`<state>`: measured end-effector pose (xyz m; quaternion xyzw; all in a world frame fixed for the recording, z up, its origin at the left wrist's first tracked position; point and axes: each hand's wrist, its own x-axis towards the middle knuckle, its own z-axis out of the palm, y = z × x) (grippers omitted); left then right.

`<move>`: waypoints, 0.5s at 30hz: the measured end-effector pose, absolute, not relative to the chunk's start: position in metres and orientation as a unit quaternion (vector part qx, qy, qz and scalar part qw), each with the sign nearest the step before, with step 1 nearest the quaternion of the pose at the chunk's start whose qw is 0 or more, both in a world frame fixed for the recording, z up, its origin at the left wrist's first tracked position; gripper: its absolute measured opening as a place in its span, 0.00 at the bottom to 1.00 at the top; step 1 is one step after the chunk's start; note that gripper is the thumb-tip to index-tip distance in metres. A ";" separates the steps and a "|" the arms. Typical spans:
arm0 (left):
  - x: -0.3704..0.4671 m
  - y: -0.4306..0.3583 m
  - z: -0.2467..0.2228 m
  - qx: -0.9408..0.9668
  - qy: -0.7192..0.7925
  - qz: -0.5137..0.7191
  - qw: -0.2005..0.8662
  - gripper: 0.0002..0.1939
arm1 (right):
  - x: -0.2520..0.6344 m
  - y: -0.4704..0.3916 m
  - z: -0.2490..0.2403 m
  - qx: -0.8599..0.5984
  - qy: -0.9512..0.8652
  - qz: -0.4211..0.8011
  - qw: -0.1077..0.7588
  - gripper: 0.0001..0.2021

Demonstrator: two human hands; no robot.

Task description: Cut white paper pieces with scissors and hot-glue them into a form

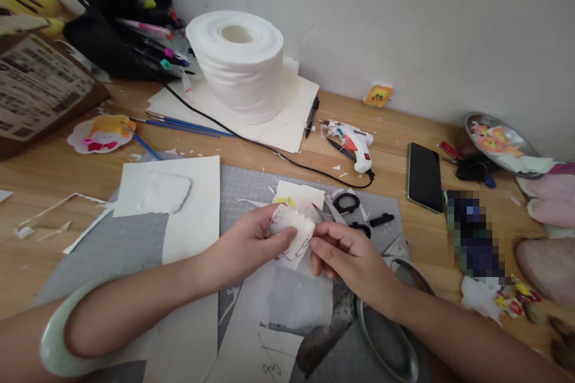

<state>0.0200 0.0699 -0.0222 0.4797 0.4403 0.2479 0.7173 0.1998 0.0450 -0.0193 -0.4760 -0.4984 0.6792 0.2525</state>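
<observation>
A small white paper cutout [291, 230] with black drawn lines is held up over the grey cutting mat [251, 182]. My left hand [258, 236] grips its left side, the thumb lying across the front. At its right edge, my right hand [341, 251] pinches the paper between thumb and curled fingers. Behind the cutout lies a paper piece [308, 193] with a yellow mark. Black-handled scissors [345, 202] rest just beyond my right hand. Under and beside my right wrist are large metal scissors [390, 341]. White paper sheets [191, 245] lie beneath my left forearm.
A big white roll [242, 78] stands at the back on paper. A glue gun [354, 143] with a black cord lies right of it. Further right are a phone [424, 176] and a metal bowl [498, 137]. A paint palette [101, 134] and cardboard box [40, 84] are left.
</observation>
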 end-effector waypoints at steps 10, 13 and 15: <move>0.019 0.070 -0.022 0.580 0.444 0.235 0.641 0.09 | 0.201 0.046 -0.019 -0.505 -0.496 0.661 0.249 0.06; 0.018 0.069 -0.022 0.619 0.436 0.219 0.615 0.10 | 0.201 0.046 -0.020 -0.510 -0.492 0.660 0.250 0.06; 0.018 0.068 -0.022 0.636 0.431 0.209 0.605 0.10 | 0.201 0.046 -0.020 -0.509 -0.497 0.658 0.247 0.06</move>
